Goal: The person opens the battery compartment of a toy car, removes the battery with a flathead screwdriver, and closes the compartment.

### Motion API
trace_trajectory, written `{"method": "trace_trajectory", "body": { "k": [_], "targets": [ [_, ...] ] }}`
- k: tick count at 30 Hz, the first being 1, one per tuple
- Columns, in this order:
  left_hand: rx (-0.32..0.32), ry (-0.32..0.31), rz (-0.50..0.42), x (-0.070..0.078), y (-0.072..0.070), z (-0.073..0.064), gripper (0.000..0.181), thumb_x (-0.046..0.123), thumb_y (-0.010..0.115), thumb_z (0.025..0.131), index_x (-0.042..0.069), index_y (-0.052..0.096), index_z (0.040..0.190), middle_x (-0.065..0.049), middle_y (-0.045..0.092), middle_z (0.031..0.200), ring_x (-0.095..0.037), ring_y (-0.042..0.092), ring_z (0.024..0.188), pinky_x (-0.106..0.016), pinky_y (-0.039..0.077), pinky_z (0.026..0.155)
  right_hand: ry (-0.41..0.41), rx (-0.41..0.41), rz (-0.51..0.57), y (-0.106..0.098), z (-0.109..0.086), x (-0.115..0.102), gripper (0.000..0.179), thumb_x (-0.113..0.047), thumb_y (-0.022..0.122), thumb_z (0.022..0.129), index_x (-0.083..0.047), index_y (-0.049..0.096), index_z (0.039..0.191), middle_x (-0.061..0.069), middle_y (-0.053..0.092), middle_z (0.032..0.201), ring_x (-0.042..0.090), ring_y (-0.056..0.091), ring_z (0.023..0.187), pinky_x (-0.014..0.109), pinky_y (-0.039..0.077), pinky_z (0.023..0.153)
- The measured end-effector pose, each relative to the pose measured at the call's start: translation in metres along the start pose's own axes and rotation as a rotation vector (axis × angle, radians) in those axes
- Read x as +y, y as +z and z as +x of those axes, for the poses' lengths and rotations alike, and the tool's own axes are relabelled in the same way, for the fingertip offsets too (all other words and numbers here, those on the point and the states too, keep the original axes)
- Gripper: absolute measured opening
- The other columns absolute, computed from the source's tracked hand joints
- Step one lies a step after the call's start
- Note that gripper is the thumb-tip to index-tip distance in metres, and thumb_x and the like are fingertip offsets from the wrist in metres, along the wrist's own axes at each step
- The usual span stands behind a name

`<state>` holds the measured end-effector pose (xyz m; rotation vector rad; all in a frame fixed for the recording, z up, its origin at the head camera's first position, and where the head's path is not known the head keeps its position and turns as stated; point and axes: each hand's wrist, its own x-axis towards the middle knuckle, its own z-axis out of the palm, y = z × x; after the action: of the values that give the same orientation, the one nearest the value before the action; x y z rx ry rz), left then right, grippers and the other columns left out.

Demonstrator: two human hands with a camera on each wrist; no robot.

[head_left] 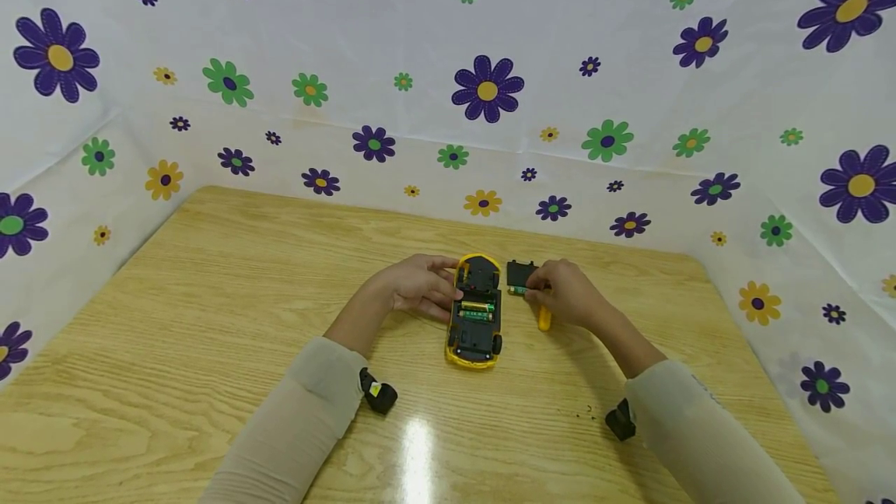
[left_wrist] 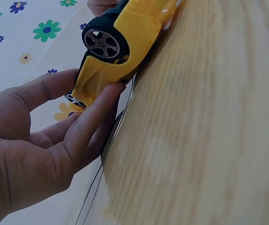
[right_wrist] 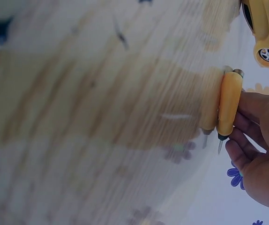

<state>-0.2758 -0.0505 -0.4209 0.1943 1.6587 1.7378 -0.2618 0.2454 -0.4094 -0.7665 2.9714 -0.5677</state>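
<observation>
A yellow toy car (head_left: 474, 348) lies wheels up on the table, its battery compartment uncovered and two green-and-gold batteries (head_left: 477, 316) inside. My left hand (head_left: 418, 286) grips the car's left side; in the left wrist view its thumb and fingers hold the yellow body (left_wrist: 134, 42). To the right of the car, my right hand (head_left: 568, 294) pinches the end of a green battery (head_left: 517, 290) on the table. Just beyond that battery lies a black battery cover (head_left: 519, 273). A screwdriver with a yellow handle (right_wrist: 229, 103) lies beside the right fingers, its short tip showing.
The wooden table (head_left: 245, 348) is bounded at the back and sides by a white flower-print cloth (head_left: 420, 115). Small dark specks (head_left: 589, 411) lie near the right forearm. Both wrists wear a black camera.
</observation>
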Motion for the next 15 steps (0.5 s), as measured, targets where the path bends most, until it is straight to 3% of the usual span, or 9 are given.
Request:
{"method": "trace_trajectory", "body": {
  "k": [6, 15],
  "targets": [
    [0.002, 0.000, 0.000, 0.000, 0.001, 0.000, 0.077, -0.006, 0.069, 0.093, 0.010, 0.033, 0.159, -0.022, 0.049, 0.142, -0.035, 0.068, 0.105, -0.049, 0.061, 0.087, -0.001, 0.005, -0.013, -0.003, -0.001, -0.002, 0.010, -0.011, 0.074, 0.095, -0.003, 0.078, 0.100, 0.004, 0.071, 0.091, 0.022, 0.063, 0.085, 0.047, 0.053, 0.085],
    [0.006, -0.002, 0.005, 0.002, 0.002, -0.002, 0.077, -0.007, 0.068, 0.092, 0.009, 0.034, 0.159, -0.022, 0.051, 0.141, -0.034, 0.069, 0.103, -0.048, 0.061, 0.087, -0.030, 0.019, -0.031, -0.011, -0.004, -0.011, 0.011, -0.012, 0.074, 0.095, -0.003, 0.078, 0.102, 0.006, 0.074, 0.095, 0.028, 0.064, 0.092, 0.048, 0.054, 0.086]
  ]
}}
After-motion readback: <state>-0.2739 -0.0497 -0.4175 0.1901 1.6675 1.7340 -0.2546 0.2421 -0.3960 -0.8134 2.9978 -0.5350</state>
